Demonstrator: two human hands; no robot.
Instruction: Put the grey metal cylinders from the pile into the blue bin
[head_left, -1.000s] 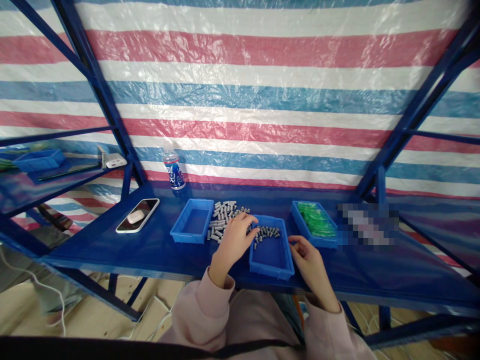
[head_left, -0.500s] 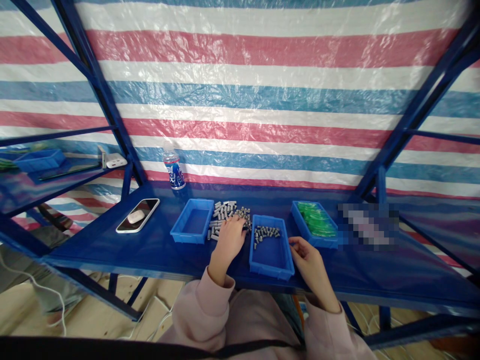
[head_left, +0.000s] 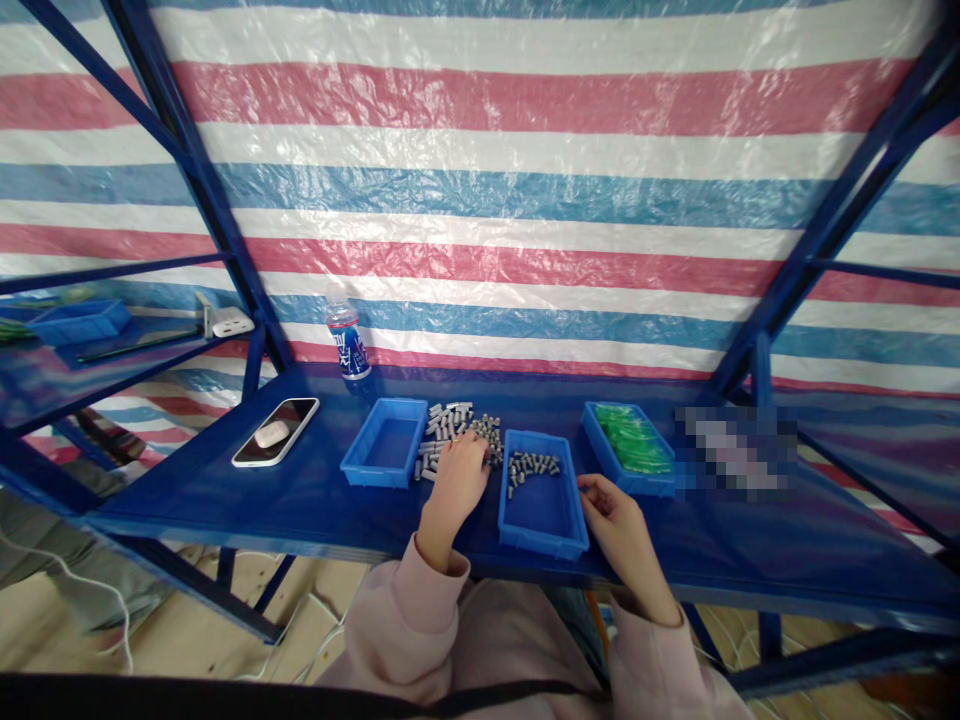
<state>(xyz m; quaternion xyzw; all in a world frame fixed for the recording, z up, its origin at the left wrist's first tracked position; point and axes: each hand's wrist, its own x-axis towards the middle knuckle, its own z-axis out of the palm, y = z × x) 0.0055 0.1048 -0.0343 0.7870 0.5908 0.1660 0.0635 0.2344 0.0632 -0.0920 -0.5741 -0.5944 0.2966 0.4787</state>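
Note:
My left hand [head_left: 463, 472] reaches over a pile of small metal parts [head_left: 448, 420] on the blue table, its fingers bent down among them; what the fingertips hold is too small to tell. Beside the pile, a blue tray [head_left: 544, 540] has several short metal pieces [head_left: 534, 464] in its far half. My right hand [head_left: 611, 510] rests against this tray's right side with curled fingers, and whether anything is pinched there is hidden. Left of the pile is an empty blue tray [head_left: 384, 443]. A third blue tray [head_left: 667, 487] holds green plastic-wrapped items [head_left: 636, 440].
A white-edged phone [head_left: 276, 432] with a small white case [head_left: 271, 433] on it lies at the left. Behind stands a bottle [head_left: 349, 345]. A blurred-out patch [head_left: 735, 452] covers something at the right. Blue metal posts frame the table, with striped sheeting behind.
My left hand's fingers have shifted slightly over the metal parts. My right hand and the trays look unmoved.

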